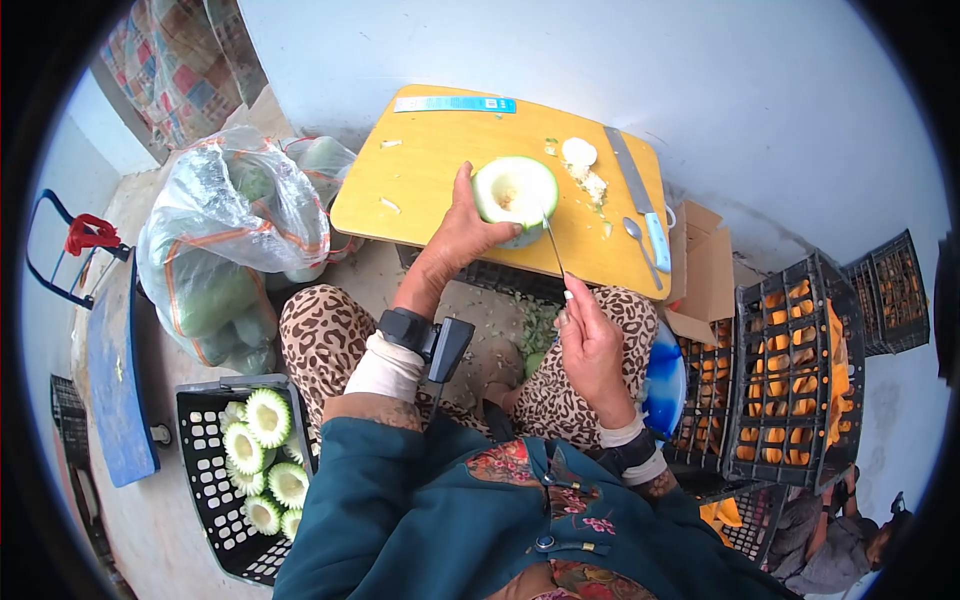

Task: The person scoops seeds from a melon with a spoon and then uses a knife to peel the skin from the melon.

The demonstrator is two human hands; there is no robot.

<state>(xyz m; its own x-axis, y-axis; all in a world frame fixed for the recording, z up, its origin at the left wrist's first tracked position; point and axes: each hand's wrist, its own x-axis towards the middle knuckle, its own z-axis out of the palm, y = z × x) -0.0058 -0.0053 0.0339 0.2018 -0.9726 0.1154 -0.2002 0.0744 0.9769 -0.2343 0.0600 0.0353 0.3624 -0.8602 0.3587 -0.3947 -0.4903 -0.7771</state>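
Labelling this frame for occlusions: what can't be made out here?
Head view only:
- Thin tool in the right hand: tip is inside the cut green fruit, and its handle is hidden in the fist.
- Fruit's underside: covered by the left hand.
- Blue strip markings: too small to read.
- Plastic bag contents: blurred by the film.
- Person at lower right: cut off by the lens edge.

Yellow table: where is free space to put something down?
The yellow table is bare on its left half, between the blue ruler and the near edge. The right side is crowded: left hand holding the halved melon, white scraps, cleaver and spoon.
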